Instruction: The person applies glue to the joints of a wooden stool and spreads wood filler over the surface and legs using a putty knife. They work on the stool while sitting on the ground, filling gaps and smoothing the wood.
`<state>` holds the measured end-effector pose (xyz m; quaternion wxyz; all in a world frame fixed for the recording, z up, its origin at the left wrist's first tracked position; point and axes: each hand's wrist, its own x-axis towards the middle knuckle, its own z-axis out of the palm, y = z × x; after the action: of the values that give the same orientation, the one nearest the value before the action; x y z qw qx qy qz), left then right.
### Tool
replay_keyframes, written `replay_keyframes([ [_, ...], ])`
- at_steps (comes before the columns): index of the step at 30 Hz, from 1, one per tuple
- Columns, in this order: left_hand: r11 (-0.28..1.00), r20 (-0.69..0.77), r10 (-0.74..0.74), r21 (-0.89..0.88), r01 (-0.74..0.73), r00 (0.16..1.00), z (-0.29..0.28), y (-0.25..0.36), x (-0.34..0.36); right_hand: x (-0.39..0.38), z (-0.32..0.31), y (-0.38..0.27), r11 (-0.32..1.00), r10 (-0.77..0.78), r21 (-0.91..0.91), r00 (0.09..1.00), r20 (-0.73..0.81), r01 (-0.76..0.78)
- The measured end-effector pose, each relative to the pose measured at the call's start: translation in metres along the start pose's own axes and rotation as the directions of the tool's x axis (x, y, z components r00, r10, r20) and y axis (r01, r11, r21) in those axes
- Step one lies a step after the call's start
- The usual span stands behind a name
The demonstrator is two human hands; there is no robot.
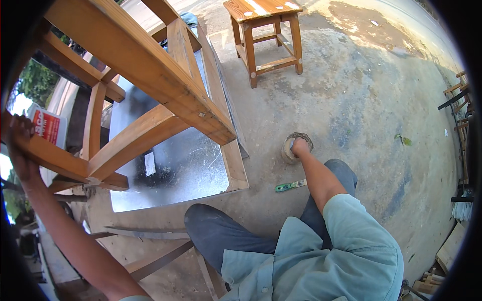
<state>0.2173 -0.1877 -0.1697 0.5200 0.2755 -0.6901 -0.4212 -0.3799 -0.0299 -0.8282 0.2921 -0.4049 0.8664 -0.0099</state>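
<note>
My left hand [21, 131] is closed around a leg of an orange-brown wooden stool frame [140, 55]. The frame lies tipped on its side, its legs and rails filling the upper left. My right hand [300, 145] reaches down into a round, crusted can [288, 153] on the concrete floor. Its fingers are hidden inside the can, as are the can's contents. Just in front of my knees, near that can, a scraper with a green handle [285, 187] lies on the ground, its blade partly behind my right forearm.
Under the stool frame is a low bench with a shiny metal top [196, 175] and wooden edge. Another wooden stool [263, 20] with pale patches stands upright farther off. A white-and-red tub [50, 128] is beside my left hand. Wood pieces [454, 246] line the right edge.
</note>
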Motion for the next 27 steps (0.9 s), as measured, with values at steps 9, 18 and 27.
replay_keyframes([
  [9,1.000,-0.054,0.012,-0.025,-0.013,0.998,0.015,-0.001,0.001,-0.008,-0.002,0.001,0.998,0.052,0.049,0.986,-0.159,-0.045],
  [18,0.996,-0.073,0.081,-0.014,-0.083,0.994,0.056,-0.011,-0.006,-0.167,-0.162,-0.022,0.500,-0.283,0.828,0.951,-0.122,0.255],
  [27,0.954,-0.236,0.299,0.039,-0.298,0.925,0.106,-0.011,-0.022,-0.366,-0.316,-0.126,0.345,-0.441,0.462,0.576,-0.688,0.817],
])
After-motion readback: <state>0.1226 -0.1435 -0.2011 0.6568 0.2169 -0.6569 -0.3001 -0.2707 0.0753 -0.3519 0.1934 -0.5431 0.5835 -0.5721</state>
